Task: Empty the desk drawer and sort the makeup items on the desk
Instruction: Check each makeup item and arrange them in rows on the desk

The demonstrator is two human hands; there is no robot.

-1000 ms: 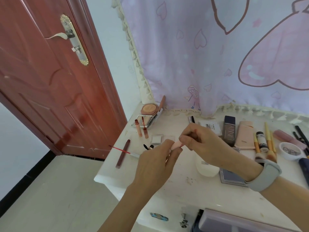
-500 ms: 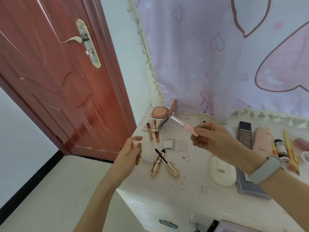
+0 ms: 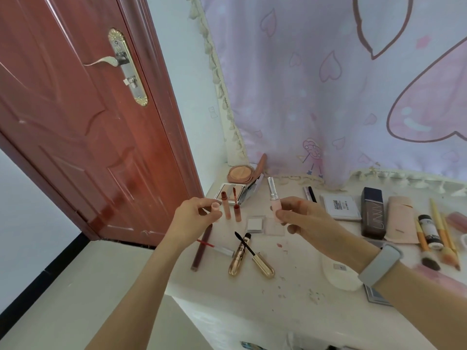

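The person stands at the left end of the white counter (image 3: 298, 294), both hands raised above it and well apart. The left hand (image 3: 194, 215) pinches a small pink cap (image 3: 215, 206) between thumb and fingertips. The right hand (image 3: 305, 218) grips a pink lip gloss tube (image 3: 275, 203) by its lower body, the silver neck pointing up and uncovered.

The risk, as I see it, is that open tube. Tip it and gloss could smear onto the counter or the curtain (image 3: 353, 97) hanging close behind. The cap is tiny and held lightly; if it slips it could roll off the near left edge to the floor (image 3: 63, 299). Directly below the hands two small lip tints (image 3: 231, 205) stand upright, one with its wand out, and a careless dip of either wrist could knock them over. An uncapped gold mascara (image 3: 238, 253) and its wand (image 3: 255, 256) lie just nearer, with a long red lip pencil (image 3: 201, 246) beside them, close to the counter's left edge.

Bare room is scarce. The back corner holds two open compacts (image 3: 238, 183); to the right lie a white palette (image 3: 341, 205), a dark foundation bottle (image 3: 373, 213) and brushes (image 3: 439, 236). The clearest patch is the front strip, by the edge. The drawer itself I cannot make out.
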